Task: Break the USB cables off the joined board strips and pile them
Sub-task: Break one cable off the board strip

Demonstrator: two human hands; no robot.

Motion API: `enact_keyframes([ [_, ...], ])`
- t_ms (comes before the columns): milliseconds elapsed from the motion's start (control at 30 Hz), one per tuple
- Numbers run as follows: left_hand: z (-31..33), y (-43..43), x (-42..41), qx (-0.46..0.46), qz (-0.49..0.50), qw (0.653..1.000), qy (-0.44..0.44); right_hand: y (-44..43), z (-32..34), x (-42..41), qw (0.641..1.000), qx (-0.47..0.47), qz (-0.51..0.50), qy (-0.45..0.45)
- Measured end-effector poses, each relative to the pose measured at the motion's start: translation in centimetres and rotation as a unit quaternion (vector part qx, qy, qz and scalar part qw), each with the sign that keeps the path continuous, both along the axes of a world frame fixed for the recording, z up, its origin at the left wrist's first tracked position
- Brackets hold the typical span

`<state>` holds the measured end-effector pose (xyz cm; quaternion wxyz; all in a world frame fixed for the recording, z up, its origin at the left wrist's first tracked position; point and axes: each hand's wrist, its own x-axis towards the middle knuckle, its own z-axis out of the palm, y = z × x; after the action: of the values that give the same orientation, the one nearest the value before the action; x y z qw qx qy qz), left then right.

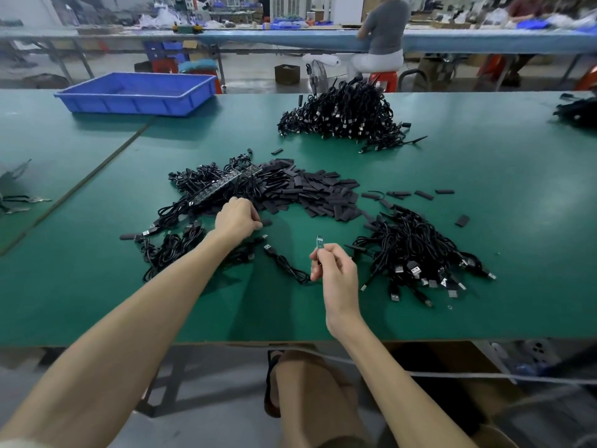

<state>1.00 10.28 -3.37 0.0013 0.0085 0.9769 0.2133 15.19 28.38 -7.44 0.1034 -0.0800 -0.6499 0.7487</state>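
My right hand (pixel 334 270) pinches a small circuit board (pixel 319 245) upright above the green table (pixel 484 195); its black USB cable (pixel 284 265) trails left along the table. My left hand (pixel 237 218) reaches to the edge of a heap of black sleeves (pixel 310 192), fingers curled around a small black piece. A joined board strip (pixel 223 185) lies on tangled cables (pixel 200 179) behind that hand. A pile of separated cables (pixel 416 253) lies to the right of my right hand.
A bigger cable pile (pixel 342 114) sits at the table's far middle. A blue tray (pixel 139 92) stands at the far left. More cables (pixel 171 250) lie under my left forearm. A person sits at another bench behind.
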Motion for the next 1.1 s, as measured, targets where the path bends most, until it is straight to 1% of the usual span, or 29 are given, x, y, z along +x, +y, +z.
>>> enact_keyframes([
  [133,-1.2,0.0,0.6,-0.042,-0.039,0.995,0.075,-0.1,0.1,-0.1,1.0,0.007,0.002,0.002],
  [200,-1.7,0.1,1.0,-0.064,-0.06,0.993,0.083,-0.2,0.2,0.0,1.0,0.011,0.002,0.003],
  [267,-1.7,0.3,1.2,-0.054,-0.058,0.994,0.071,-0.4,0.2,0.1,1.0,0.019,0.004,0.003],
  [367,-1.1,0.7,1.4,-0.003,-0.039,0.999,0.036,-0.5,0.3,0.2,1.0,0.029,0.01,0.002],
  [400,-0.8,0.9,1.4,-0.004,-0.035,0.999,0.016,-0.5,0.3,0.2,0.999,0.03,0.012,0.002],
  [500,-0.3,1.5,1.7,-0.045,-0.028,0.998,-0.03,-0.6,0.4,0.2,0.999,0.032,0.013,0.004],
  [600,-0.3,2.2,2.0,-0.055,-0.026,0.998,-0.024,-0.6,0.3,0.2,0.999,0.032,0.013,0.006],
  [667,-0.7,2.2,2.3,-0.043,-0.039,0.998,0.007,-0.5,0.3,0.2,0.999,0.031,0.012,0.006],
  [800,-1.7,1.6,3.4,0.006,-0.088,0.987,0.133,-0.6,0.3,0.1,1.0,0.026,0.009,0.007],
  [867,-1.9,1.6,3.8,-0.02,-0.112,0.981,0.156,-0.6,0.3,0.1,1.0,0.022,0.007,0.009],
  [900,-1.9,1.6,3.9,-0.04,-0.119,0.981,0.148,-0.5,0.3,0.2,1.0,0.022,0.008,0.01],
  [967,-1.5,1.5,3.8,-0.051,-0.111,0.988,0.095,-0.5,0.3,0.2,1.0,0.024,0.009,0.012],
  [1033,-1.0,1.5,3.5,-0.021,-0.085,0.996,0.034,-0.5,0.2,0.2,1.0,0.025,0.009,0.013],
  [1100,-0.7,1.7,3.4,-0.004,-0.069,0.998,0.005,-0.5,0.2,0.2,1.0,0.025,0.011,0.012],
])
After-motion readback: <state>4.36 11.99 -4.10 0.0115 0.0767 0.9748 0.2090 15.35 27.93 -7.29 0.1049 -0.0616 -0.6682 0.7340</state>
